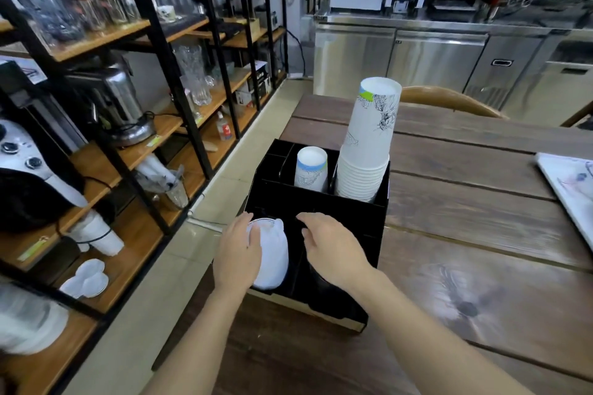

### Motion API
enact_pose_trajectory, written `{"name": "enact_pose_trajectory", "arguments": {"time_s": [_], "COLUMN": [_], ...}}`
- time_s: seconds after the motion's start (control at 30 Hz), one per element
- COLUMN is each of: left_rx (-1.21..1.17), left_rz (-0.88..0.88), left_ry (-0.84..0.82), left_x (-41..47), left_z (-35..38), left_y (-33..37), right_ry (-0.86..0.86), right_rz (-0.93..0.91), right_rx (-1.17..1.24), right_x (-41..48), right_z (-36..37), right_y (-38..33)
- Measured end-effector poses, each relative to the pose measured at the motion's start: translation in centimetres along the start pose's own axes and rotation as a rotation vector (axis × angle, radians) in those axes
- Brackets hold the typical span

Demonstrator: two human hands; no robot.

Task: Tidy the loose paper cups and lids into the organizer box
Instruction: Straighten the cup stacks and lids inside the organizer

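Observation:
A black organizer box [349, 212] stands at the left edge of a dark wooden table [465, 234]. In its back right compartment a tall stack of upside-down white paper cups [369, 144] rises high. A shorter cup stack [310, 168] sits in the back middle compartment. White lids [271, 255] fill the front left compartment. My left hand [239, 253] lies against the lids' left side, fingers curled on them. My right hand [330, 247] hovers over the front right compartment, fingers spread and holding nothing. What lies in that compartment is hidden.
A metal and wood shelf rack [134, 125] with glassware, a kettle and spare cups lines the left. A white tablet or tray [571, 192] lies at the table's right edge. A wooden chair back [449, 99] stands behind the table. Steel counters [433, 54] lie beyond.

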State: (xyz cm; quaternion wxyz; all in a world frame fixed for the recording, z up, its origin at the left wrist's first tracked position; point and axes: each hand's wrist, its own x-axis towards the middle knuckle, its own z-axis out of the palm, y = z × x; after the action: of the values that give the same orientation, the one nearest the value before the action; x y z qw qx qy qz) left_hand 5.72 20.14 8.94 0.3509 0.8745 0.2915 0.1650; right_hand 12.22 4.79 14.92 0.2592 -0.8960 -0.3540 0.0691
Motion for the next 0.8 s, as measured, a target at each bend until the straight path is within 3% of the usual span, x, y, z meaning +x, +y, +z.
{"name": "enact_pose_trajectory", "arguments": {"time_s": [0.1, 0.27, 0.53, 0.8], "left_rx": [-0.044, 0.138, 0.153, 0.124], "left_rz": [-0.06, 0.105, 0.201, 0.169], "left_ry": [0.028, -0.131, -0.073, -0.092], "left_x": [-0.1, 1.0, -0.5, -0.7], "left_z": [-0.2, 0.7, 0.9, 0.9], "left_y": [-0.9, -2.7, -3.0, -3.5], "right_ry": [-0.207, -0.378, -0.396, -0.382], "right_rz": [-0.091, -0.182, -0.215, -0.222], "right_rx": [-0.147, -0.524, -0.649, -0.696], "right_x": [1.1, 1.8, 2.0, 1.4], "right_z": [2.2, 3.9, 4.2, 4.1], "right_y": [-1.5, -2.6, -2.6, -2.8]}}
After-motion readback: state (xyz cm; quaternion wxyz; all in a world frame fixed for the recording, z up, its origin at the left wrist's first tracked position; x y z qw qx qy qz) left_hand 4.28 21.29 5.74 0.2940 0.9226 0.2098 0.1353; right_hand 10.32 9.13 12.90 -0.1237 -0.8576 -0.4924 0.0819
